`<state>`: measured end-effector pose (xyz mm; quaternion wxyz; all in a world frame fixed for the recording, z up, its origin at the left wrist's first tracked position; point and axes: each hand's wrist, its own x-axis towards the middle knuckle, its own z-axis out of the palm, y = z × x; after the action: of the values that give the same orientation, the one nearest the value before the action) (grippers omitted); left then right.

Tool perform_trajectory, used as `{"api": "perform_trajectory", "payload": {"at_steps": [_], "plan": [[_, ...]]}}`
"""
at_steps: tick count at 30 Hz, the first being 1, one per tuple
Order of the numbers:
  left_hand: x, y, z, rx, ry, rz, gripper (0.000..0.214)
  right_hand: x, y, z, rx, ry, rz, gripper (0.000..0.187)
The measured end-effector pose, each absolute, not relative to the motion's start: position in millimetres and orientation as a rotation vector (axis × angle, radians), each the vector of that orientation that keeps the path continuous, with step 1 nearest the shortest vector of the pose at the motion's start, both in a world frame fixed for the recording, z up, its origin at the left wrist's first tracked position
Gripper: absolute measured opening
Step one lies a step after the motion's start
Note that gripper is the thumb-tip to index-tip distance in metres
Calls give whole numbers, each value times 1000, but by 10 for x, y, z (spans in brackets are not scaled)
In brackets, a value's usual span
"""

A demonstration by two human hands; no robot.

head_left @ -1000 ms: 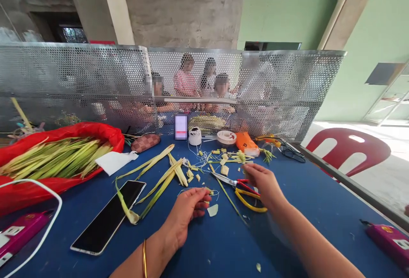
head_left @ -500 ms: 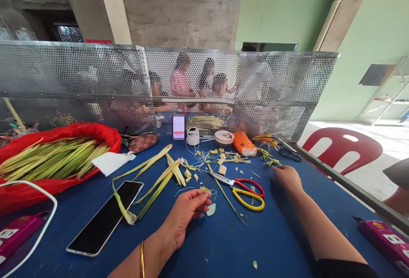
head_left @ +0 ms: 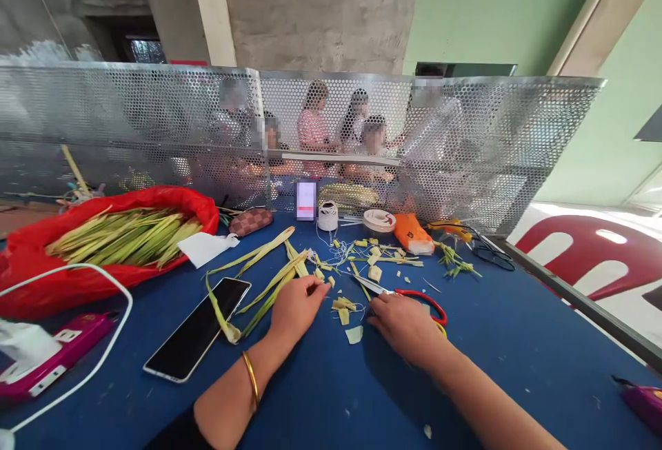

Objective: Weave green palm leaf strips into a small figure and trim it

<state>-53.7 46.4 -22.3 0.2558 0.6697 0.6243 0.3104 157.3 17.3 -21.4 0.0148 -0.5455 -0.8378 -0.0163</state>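
My left hand (head_left: 297, 309) is over the blue table at the tips of the yellow-green leaf strips (head_left: 272, 288), its thumb and forefinger drawn together. Whatever they pinch is too small to make out. Lying partly across the red-and-yellow-handled scissors (head_left: 421, 295), my right hand (head_left: 406, 326) has its fingers curled downward. A thin green stem (head_left: 360, 280) runs under that hand, and its lower part is hidden. Between the hands are small cut leaf scraps (head_left: 344, 309) and a pale flat piece (head_left: 354, 334). A green woven leaf piece (head_left: 455, 260) lies further right.
At left are a red bag (head_left: 199, 205) of leaves, a black-screened phone (head_left: 199, 333) and a purple power strip (head_left: 77, 346). A thread spool (head_left: 327, 217), a tape roll (head_left: 379, 220) and an orange packet (head_left: 414, 234) line the back, before a perforated metal screen (head_left: 465, 154).
My right hand has left the green woven piece and come left to the scissors. My left hand has moved from above the scraps toward the leaf strips. The view has turned slightly left.
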Motion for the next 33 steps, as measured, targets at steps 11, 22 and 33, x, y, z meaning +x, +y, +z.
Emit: {"api": "perform_trajectory", "payload": {"at_steps": [11,22,33], "plan": [[-908,726,-290,2218,2218,340,23,1630,214,-249,-1732,-2588,-25,14],[-991,784,-271,1951,2211,532,15,1648,207,-276,-1699,-2607,13,18],[-906,749,-204,1937,2157,744,23,1646,212,-281,-1694,-2600,35,19]]}}
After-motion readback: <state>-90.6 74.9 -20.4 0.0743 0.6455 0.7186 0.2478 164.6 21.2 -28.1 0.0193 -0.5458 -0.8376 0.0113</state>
